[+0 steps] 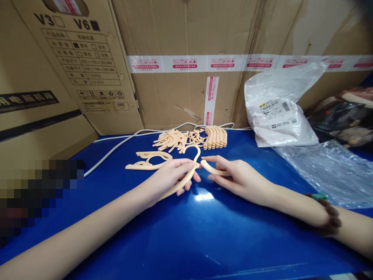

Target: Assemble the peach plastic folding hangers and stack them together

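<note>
My left hand (177, 175) is closed around a cream plastic hanger arm (184, 181), with a curved hanger hook (196, 149) standing up at its inner end. Fingers of my right hand (233, 175) pinch a second cream hanger arm (215, 170). Its holed end points at the hook's base, with a small gap between them. Behind my left hand lies a folded hanger (142, 167) on the blue table. Farther back are a loose pile of cream hanger pieces (170, 140) and a neat row of curved hanger arms (216, 137).
A large cardboard box (186, 97) stands along the back, another box (87, 70) at the left. A white cable (112, 151) runs across the table (186, 241). At right are a white plastic parcel bag (279, 112), clear plastic wrap (332, 171) and a dark bag (346, 112).
</note>
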Demonstrator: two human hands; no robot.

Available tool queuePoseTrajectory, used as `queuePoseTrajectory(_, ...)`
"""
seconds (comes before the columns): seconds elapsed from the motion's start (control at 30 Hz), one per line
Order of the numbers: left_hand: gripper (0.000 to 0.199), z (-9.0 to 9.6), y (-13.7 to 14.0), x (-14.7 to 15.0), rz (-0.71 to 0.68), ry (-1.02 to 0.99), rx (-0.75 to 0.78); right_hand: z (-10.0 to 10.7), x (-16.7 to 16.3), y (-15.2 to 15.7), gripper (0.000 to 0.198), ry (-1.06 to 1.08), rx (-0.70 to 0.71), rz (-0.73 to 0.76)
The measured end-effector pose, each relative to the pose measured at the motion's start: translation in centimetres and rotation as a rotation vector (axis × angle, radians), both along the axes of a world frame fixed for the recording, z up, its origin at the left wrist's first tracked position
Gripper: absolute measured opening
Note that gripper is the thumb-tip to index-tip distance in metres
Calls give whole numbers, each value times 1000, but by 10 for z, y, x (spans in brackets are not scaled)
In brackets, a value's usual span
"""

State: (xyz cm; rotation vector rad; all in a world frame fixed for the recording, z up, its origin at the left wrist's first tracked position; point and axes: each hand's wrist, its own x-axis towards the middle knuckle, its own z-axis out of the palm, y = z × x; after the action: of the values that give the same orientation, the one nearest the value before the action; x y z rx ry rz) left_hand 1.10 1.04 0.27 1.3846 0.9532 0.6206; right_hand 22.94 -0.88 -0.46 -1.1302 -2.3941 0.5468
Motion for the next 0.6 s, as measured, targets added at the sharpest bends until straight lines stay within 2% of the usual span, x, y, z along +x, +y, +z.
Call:
queuePoseTrajectory(0.1,30,4,-2,2,26,16,-19,-1,1,1,37,14,-8,6)
queuePoseTrajectory(0.23,33,9,-5,5,81,51,-21,0,1,2,24,-7,52,37)
queuePoseTrajectory(0.6,27,6,-4,3,90,5,-18,2,2,2,28,-91,176,73)
